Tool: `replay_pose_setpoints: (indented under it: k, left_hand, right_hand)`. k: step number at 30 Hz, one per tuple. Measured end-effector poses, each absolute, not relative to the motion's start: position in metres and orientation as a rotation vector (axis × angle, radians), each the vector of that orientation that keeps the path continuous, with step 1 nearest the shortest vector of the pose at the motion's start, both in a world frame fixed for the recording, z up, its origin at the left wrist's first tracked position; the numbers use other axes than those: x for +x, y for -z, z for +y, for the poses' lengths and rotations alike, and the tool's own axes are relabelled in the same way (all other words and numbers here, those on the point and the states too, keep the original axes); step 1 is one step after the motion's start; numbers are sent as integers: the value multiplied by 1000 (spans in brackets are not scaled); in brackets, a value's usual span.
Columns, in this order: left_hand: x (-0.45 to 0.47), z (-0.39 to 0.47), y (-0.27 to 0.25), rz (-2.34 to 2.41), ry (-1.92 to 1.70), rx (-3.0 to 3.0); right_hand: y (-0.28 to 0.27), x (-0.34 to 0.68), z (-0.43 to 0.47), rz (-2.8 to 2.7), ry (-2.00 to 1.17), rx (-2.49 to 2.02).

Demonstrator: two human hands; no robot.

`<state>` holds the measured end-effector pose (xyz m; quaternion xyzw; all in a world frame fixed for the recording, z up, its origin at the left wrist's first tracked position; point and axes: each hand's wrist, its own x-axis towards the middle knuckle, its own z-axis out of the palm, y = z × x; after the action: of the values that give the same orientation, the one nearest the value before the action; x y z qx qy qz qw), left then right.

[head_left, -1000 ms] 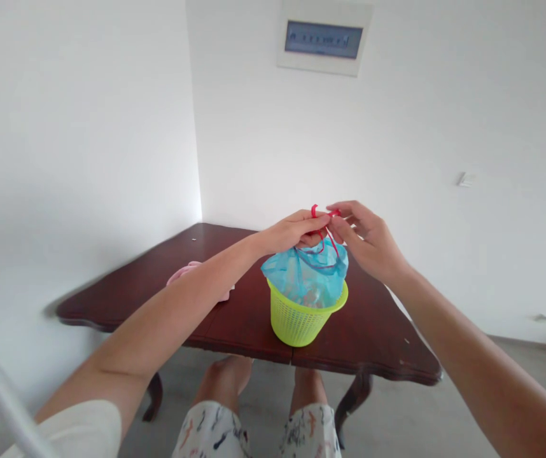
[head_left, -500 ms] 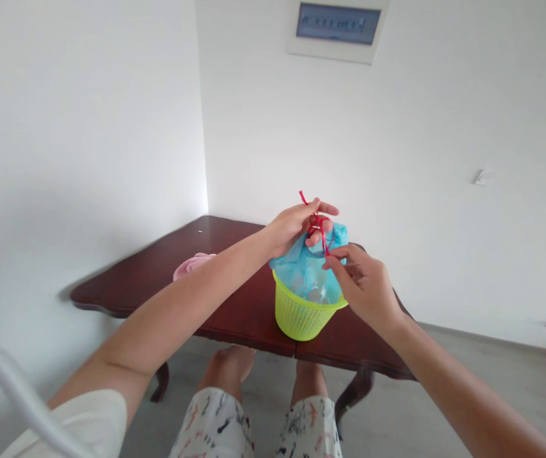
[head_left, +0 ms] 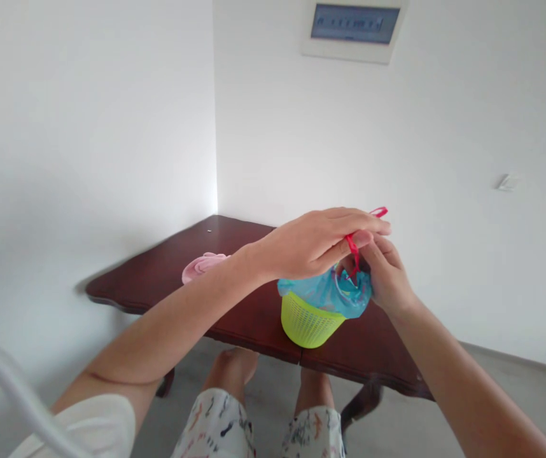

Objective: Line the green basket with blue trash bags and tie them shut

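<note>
Outstretched left hand (head_left: 315, 242), looped by red string (head_left: 354, 253), now meets right hand (head_left: 390, 273), grip unclear

Two plain white walls (head_left: 277, 140) met in a corner, brightest low down by the join and greyer toward the left. A box (head_left: 354, 30) with a blue-grey window hung high on the far one, a small white fitting (head_left: 508, 182) farther right. A dark reddish-brown table (head_left: 158, 277) with curved legs (head_left: 363, 402) stood in the corner on a grey floor (head_left: 502, 401).
</note>
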<state>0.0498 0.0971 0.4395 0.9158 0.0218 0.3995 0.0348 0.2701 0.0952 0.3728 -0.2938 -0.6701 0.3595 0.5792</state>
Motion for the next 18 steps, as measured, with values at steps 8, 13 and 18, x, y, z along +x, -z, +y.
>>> replay_pose_setpoints:
  k: [8,13,18]
  left_hand:
    - [51,96,-387,-3,-1200,2830]
    - [45,89,-328,233,-1214,2863]
    - [43,105,-305,1021,-1173,2476]
  right_hand:
    - [-362,283,125,-1339,-727,-718]
    - [-341,306,149,-1085,-753,-830]
    - [-332,311,130,-1178,-764,-804]
